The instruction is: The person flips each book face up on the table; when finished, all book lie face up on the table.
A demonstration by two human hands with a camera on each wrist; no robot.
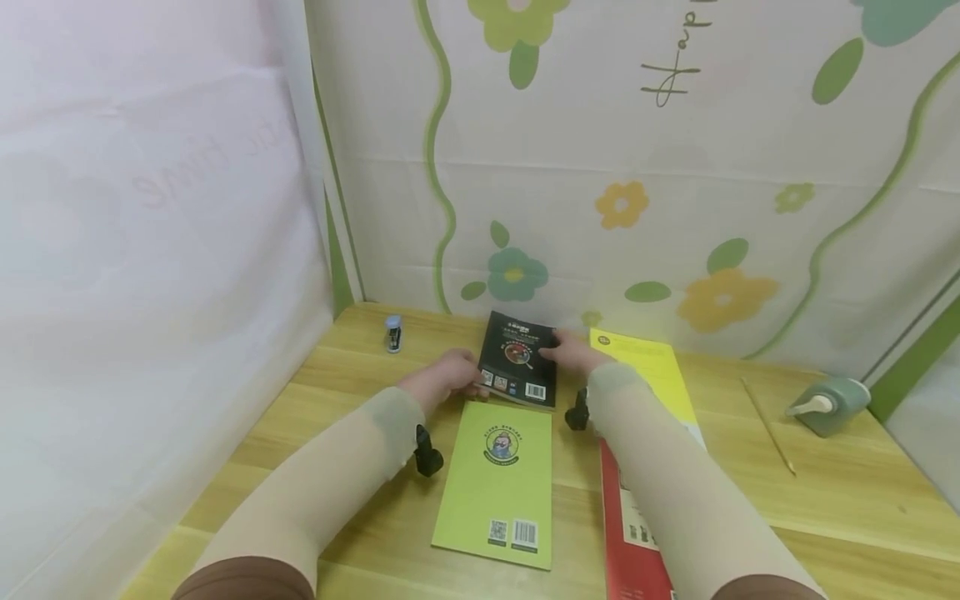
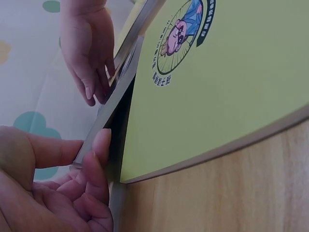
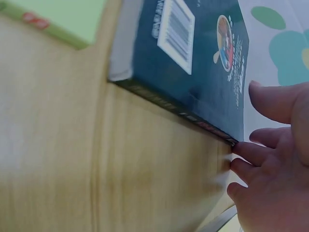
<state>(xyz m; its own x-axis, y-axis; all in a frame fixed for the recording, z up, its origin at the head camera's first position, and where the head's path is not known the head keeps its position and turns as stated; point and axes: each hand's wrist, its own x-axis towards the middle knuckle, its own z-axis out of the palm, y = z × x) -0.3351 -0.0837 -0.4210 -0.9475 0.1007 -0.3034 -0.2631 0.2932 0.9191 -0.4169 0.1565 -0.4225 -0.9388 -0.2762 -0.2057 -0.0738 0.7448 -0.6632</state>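
A black book (image 1: pixel 498 337) lies at the back of the table, its barcode side up. My left hand (image 1: pixel 448 375) pinches its near left corner between thumb and fingers; the left wrist view shows that edge lifted slightly. At the right side, my right hand (image 1: pixel 576 354) has its fingers extended, and in the right wrist view the fingertips touch the spine of the black book (image 3: pixel 193 92). Just in front of it lies a yellow-green book (image 1: pixel 491 500) with a round cartoon emblem and two printed codes.
A yellow and red book or folder (image 1: pixel 637 550) lies under my right forearm. Farther right are a thin stick-like pencil (image 1: pixel 768 425) and a grey-green bottle with a white nozzle (image 1: pixel 836 404). A small blue-capped container (image 1: pixel 393 333) stands back left. Patterned cloth (image 1: pixel 562 225) hangs behind.
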